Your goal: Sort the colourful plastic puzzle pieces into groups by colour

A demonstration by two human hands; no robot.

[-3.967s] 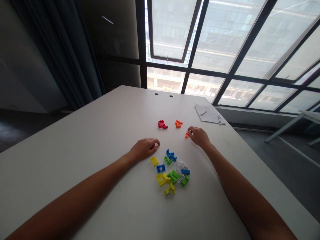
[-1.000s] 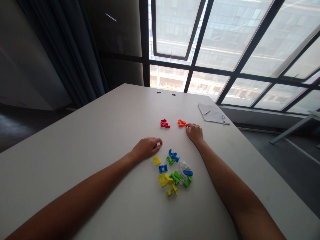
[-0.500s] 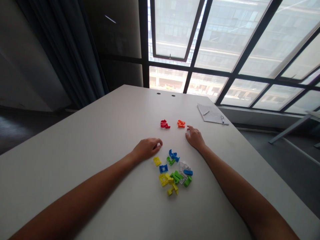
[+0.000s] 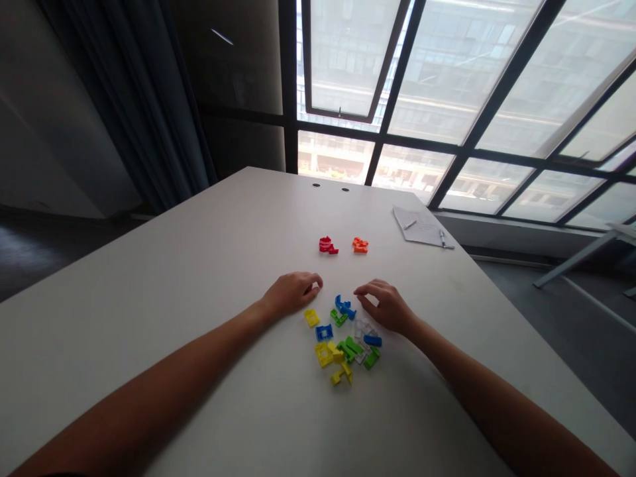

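Note:
My left hand [image 4: 293, 291] rests on the table [image 4: 173, 278], fingers loosely curled, with a gap between thumb and forefinger and nothing in it. Nearest to it is a yellow plastic piece [image 4: 311, 318]. Just right of a blue curved piece [image 4: 344, 306], my right hand [image 4: 385, 305] is open and empty, its thumb and fingers apart. Below the hands lies a loose pile: a small green piece [image 4: 338, 318], a blue square piece [image 4: 324, 332], several yellow pieces [image 4: 324, 354], green pieces [image 4: 350, 349], whitish clear pieces [image 4: 364, 328] and a blue block [image 4: 372, 341].
Farther up the table sit a cluster of red pieces [image 4: 326, 245] and a cluster of orange pieces [image 4: 360, 245]. A paper sheet [image 4: 422, 228] with two pens lies near the right edge. Windows [image 4: 447, 73] line the far side, and a dark curtain [image 4: 134, 99] hangs at left.
My right hand has moved from beside the orange pieces back toward me, to the edge of the mixed pile. My left hand has stayed in place.

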